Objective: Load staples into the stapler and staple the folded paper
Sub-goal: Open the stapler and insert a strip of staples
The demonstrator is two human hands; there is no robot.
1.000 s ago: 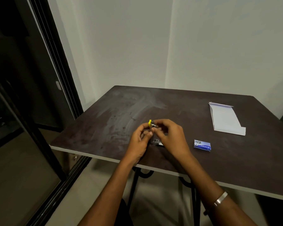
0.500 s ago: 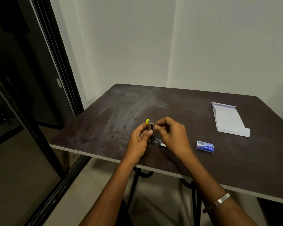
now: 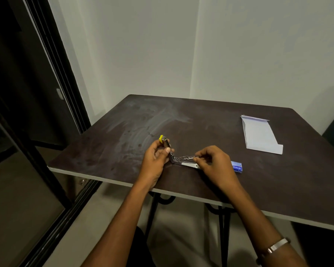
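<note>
Stapler (image 3: 178, 158) is hinged wide open near the front edge of the desk (image 3: 201, 122), base/magazine lying flat, top arm w/ yellow cap (image 3: 161, 137) tilted up and to the left. Left hand (image 3: 156, 160) fingers closed around the raised top arm, thumb on its side. Right hand (image 3: 214, 163) fingers pinched at the right end of the magazine, on what looks like the spring/pusher rod stretched along the channel; can't tell if a staple strip is in the channel, too small. Judgement: at the load step, stapler opened, staples prob not in yet. Staple box (image 3: 237, 166), blue, sits on the desk just beside the right hand, partly behind it; looks shut, not sure. Folded paper (image 3: 258, 136) lies flat well apart toward the right rear of the desk, untouched, no staple visible on it. Left to do, as I read it: get strip from box, seat it in magazine, close top arm, bring paper over, staple. Roughly early-mid, nothing on the paper side started.
</note>
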